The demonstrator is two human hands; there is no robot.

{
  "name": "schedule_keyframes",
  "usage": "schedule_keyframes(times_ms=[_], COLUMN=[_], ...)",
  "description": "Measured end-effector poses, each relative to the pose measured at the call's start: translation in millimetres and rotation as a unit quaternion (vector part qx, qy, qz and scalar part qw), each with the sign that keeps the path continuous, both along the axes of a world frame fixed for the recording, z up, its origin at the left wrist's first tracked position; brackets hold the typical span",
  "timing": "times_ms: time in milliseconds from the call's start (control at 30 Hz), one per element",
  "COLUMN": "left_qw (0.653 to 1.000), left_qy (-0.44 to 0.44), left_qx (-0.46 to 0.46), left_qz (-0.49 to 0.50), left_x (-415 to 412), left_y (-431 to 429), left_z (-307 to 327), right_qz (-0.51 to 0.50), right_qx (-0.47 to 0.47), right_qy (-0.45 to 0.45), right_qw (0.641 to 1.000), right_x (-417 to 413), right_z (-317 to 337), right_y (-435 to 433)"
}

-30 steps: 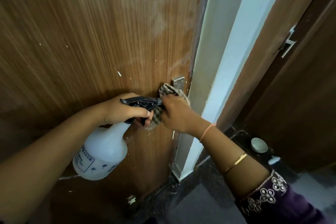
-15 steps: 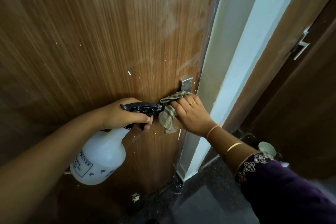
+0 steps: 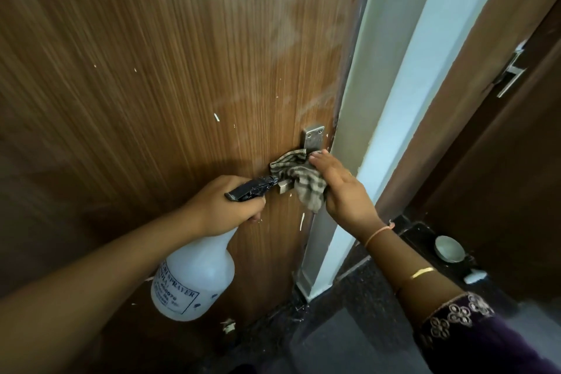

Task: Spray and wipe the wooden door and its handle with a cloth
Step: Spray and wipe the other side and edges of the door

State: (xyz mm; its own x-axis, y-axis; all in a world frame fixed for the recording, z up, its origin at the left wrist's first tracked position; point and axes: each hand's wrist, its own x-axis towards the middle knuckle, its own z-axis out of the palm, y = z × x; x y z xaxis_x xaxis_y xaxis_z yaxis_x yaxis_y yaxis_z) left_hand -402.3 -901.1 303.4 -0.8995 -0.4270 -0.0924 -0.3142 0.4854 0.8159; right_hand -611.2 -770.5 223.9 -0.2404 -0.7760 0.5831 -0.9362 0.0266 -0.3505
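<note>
Brown wood grain runs up the door (image 3: 151,70), which fills the left and middle of the head view, flecked with small white specks and showing pale smears high on its right side. Near its right edge sits the metal handle (image 3: 314,138): the screwed plate is bare at the top, and the squared end of the lever pokes out lower down, to the left of the checked cloth (image 3: 299,174) draped over the rest of it. The right hand (image 3: 343,188) holds that cloth against the handle, its fingers curled round the bunched fabric and one fingertip just beside the plate. The left hand (image 3: 224,206) grips the black trigger head of a white spray bottle (image 3: 194,276), fingers wrapped tightly around the neck; the nozzle points at the cloth and almost touches it, while the labelled body hangs tilted below the wrist, close to the door. Right of the door stands a white frame (image 3: 409,100), then a second, darker door (image 3: 501,161) with its own metal lever (image 3: 513,70). A small round metal bowl (image 3: 449,249) rests on the dark floor (image 3: 349,328) near it.
</note>
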Motion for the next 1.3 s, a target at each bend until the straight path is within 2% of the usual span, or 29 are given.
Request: schedule_keyframes(times_ms=[33,100,200,267,333,467,567,700,767,900,967,1033,1100,1133,1167,1233,1267,1300], left_qw=[1.000,0.999,0.999,0.999,0.999,0.996,0.992,0.993,0.994,0.995,0.995,0.997,0.998,0.999,0.999,0.999,0.999,0.999], left_qy=[-0.006,-0.014,-0.009,0.002,0.004,-0.002,-0.019,-0.051,-0.052,-0.050,-0.052,-0.051,-0.045,-0.043,-0.040,-0.038,-0.042,-0.045], left_qx=[0.009,0.021,0.010,0.010,0.005,0.013,0.033,-0.001,-0.020,-0.040,-0.051,-0.042,-0.022,-0.012,-0.002,0.015,0.016,0.015], left_qz=[-0.008,-0.024,-0.040,-0.039,-0.043,-0.084,-0.117,-0.103,-0.089,-0.081,-0.068,-0.047,-0.033,-0.026,-0.016,0.006,0.016,0.025], left_x=[0,1,4,6,5,-5,-18,-34,-39,-43,-41,-40,-37,-34,-31,-23,-19,-14], left_y=[1,2,1,0,1,12,26,48,54,57,58,56,51,49,46,41,39,37], left_z=[1,4,10,12,15,29,37,30,25,15,11,11,13,13,12,9,7,6], right_qz=[-0.019,-0.075,-0.095,-0.057,-0.052,-0.005,0.017,0.074,0.096,0.137,0.156,0.112,0.062,0.038,0.012,-0.092,-0.161,-0.206], right_qx=[-0.041,-0.146,-0.307,-0.352,-0.342,-0.208,-0.150,-0.137,-0.140,-0.186,-0.190,-0.200,-0.208,-0.217,-0.219,-0.187,-0.162,-0.134], right_qy=[-0.098,-0.255,-0.423,-0.506,-0.597,-0.758,-0.812,-0.852,-0.862,-0.861,-0.858,-0.855,-0.841,-0.820,-0.778,-0.629,-0.535,-0.445], right_qw=[0.994,0.953,0.847,0.786,0.724,0.618,0.565,0.500,0.477,0.454,0.451,0.465,0.495,0.528,0.588,0.749,0.814,0.861], right_x=[7,16,7,-3,-2,23,39,52,56,55,55,55,49,44,39,27,20,14], right_z=[3,15,41,52,55,37,22,9,3,-3,-5,-3,-1,3,9,24,31,36], right_y=[0,1,7,16,25,33,35,41,45,49,51,52,50,48,43,29,20,9])
